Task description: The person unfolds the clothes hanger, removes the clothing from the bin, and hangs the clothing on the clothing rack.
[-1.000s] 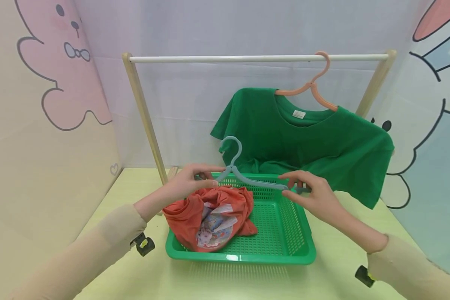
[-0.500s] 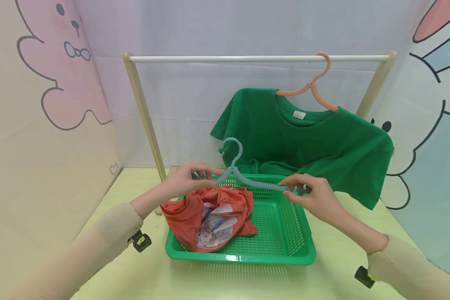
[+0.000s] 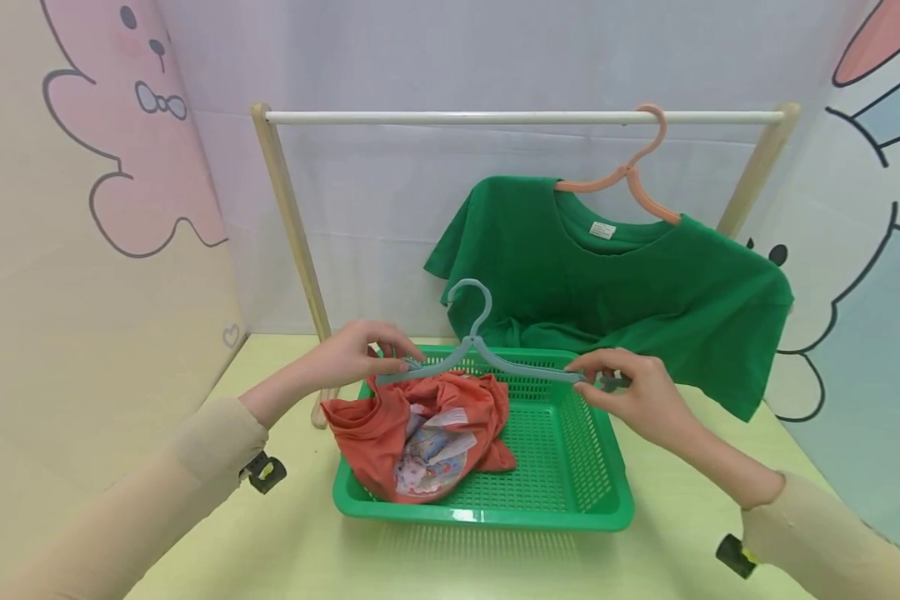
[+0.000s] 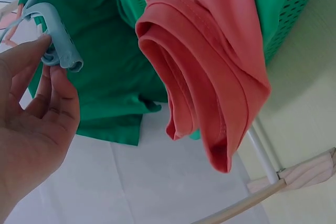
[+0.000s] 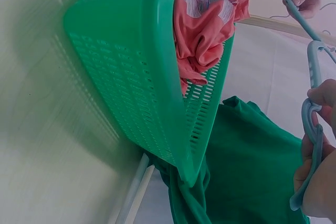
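Observation:
A pale blue-grey clothes hanger (image 3: 521, 367) is held above the basket, its hook upward. My left hand (image 3: 360, 353) pinches its left end between thumb and fingers; the left wrist view shows the curved hanger tip (image 4: 62, 40) there. Out on the other arm, my right hand (image 3: 641, 392) grips the hanger, with part of it hidden behind the fingers. A looped end piece (image 5: 310, 119) shows at that hand in the right wrist view. Below lies a crumpled red garment (image 3: 367, 446) with a printed patch, bunched in the left of the green basket (image 3: 465, 516).
Behind the basket, a green T-shirt (image 3: 607, 292) hangs on a peach hanger (image 3: 651, 200) from the rack's white rail (image 3: 450, 118). The rack's wooden leg (image 3: 292, 217) stands at the left. The basket rests on a pale yellow table (image 3: 285, 533).
My left hand has slid left and slightly down, from near the hanger's middle to its left end, exposing that arm. My right hand stays on the other arm, its index finger lower.

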The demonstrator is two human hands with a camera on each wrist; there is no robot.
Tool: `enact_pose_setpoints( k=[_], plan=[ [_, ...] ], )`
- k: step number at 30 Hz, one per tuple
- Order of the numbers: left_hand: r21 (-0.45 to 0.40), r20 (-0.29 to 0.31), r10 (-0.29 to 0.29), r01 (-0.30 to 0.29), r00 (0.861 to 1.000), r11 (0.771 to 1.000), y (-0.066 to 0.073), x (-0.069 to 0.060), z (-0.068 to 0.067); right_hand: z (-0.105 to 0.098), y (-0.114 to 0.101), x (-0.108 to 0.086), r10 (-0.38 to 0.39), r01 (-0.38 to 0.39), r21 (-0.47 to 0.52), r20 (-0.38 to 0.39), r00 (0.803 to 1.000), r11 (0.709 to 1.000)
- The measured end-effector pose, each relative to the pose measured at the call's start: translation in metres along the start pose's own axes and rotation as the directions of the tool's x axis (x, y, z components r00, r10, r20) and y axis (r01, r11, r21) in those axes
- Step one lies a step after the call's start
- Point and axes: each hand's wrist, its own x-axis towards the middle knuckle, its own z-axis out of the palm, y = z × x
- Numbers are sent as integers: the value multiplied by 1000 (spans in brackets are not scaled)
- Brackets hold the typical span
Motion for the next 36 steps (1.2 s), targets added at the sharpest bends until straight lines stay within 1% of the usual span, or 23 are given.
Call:
enact_pose_setpoints(
  k=[8, 14, 20, 24, 27, 29, 31, 33, 36],
  plan=[
    [6, -27, 22, -22, 999, 1000, 3, -2, 3, 1, 0, 0, 16, -16, -11, 15, 1000, 1000],
    [2, -53, 18, -18, 998, 1000, 4, -3, 3, 1, 0, 2, 4, -4, -18, 7, 1000, 1000],
    [4, -48, 11, -11, 999, 1000, 4, -5, 3, 2, 1, 3, -9, 9, -22, 2, 1000, 1000],
    [-18, -67, 6, -7, 998, 1000, 4, -8, 4, 2, 0, 3, -5, 5, -19, 9, 1000, 1000],
    [-30, -101, 1, -4, 995, 1000, 2, -10, 4, 2, 0, 3, -7, 7, -20, 7, 1000, 1000],
    [-38, -134, -20, 15, 991, 999, 1, -11, 4, 1, 1, 3, -10, 10, -23, 1, 1000, 1000],
    [-44, -173, -33, 26, 984, 999, 0, -12, 3, 0, 1, 2, -11, 11, -23, -3, 1000, 1000],
    [-67, -209, -57, 44, 976, 997, 0, -13, 2, 0, 1, 2, -10, 9, -23, -9, 1000, 1000],
    [-99, -255, -66, 42, 965, 994, -1, -14, 0, -2, 1, 3, -5, 4, -19, -22, 1000, 1000]
  ],
)
